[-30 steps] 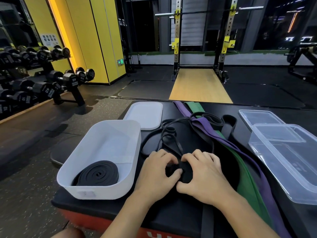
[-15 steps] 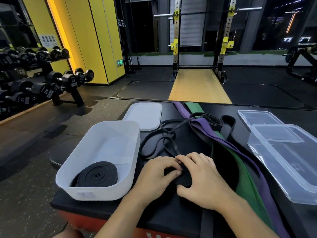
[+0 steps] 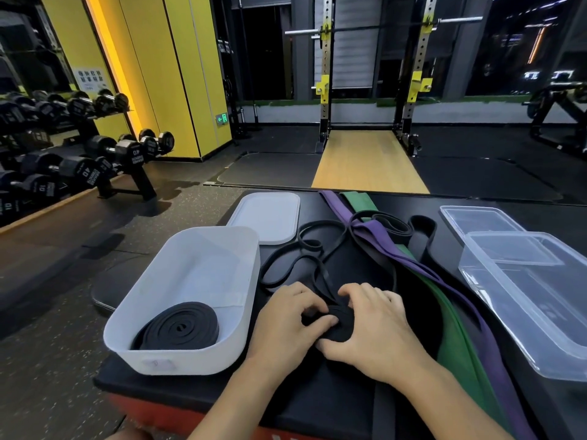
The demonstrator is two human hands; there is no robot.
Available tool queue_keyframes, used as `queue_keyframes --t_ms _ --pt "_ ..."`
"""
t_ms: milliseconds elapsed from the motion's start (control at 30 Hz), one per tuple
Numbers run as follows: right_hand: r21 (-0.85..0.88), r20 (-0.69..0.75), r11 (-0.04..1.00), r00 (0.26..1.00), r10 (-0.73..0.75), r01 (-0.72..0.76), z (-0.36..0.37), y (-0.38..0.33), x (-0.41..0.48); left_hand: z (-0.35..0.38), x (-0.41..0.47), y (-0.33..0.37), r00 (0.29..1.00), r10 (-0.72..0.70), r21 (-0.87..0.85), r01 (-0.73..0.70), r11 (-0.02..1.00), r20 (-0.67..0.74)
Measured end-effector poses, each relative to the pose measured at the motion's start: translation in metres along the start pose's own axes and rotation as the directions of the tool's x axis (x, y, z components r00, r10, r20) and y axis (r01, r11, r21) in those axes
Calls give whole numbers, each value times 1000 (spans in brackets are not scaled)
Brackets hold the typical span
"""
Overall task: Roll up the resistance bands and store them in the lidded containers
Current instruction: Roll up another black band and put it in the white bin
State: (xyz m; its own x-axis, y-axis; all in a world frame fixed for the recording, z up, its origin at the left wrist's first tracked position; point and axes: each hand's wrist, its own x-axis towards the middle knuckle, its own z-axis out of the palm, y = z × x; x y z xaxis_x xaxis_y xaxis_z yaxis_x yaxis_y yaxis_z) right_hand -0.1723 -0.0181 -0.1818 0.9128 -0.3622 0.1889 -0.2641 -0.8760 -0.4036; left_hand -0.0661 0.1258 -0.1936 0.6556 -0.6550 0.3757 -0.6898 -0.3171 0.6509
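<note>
The matte black padded platform (image 3: 317, 395) carries a rounded white plastic tub (image 3: 203, 281). Far right of the tub: a clear rigid container (image 3: 533, 306). Right of the tub: flat green band (image 3: 457, 344) and purple band (image 3: 381, 236). Behind the tub: a smooth white lid (image 3: 266, 217). Inside the tub: a spiral black rubber coil (image 3: 178, 327). Just right of the tub: left hand (image 3: 286, 325) and right hand (image 3: 378, 331), fingers curled, pinch the thin black band (image 3: 341, 322), partly rolled.

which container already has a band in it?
The white tub on the left: a rolled black band lies inside it. The clear container on the right holds none.
</note>
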Motion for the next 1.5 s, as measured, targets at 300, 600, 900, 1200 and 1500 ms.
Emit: queue_keyframes --t_ms 300,600,900,1200,1500 --pt "97 84 995 996 -16 8 -5 9 -3 -2 2 -2 996 -69 -101 74 992 53" --pt "186 208 982 978 -21 -18 -11 15 -2 -3 4 -4 994 -51 -87 59 995 93" --pt "107 132 994 990 -50 36 -8 5 -1 -1 2 -3 992 30 -145 -12 989 125" --pt "-20 -18 998 998 54 -55 5 -8 -1 -2 1 -1 990 -138 -49 138 989 2" --pt "142 188 989 980 -71 45 -14 14 -2 -4 3 -6 992 -105 -111 113 987 77"
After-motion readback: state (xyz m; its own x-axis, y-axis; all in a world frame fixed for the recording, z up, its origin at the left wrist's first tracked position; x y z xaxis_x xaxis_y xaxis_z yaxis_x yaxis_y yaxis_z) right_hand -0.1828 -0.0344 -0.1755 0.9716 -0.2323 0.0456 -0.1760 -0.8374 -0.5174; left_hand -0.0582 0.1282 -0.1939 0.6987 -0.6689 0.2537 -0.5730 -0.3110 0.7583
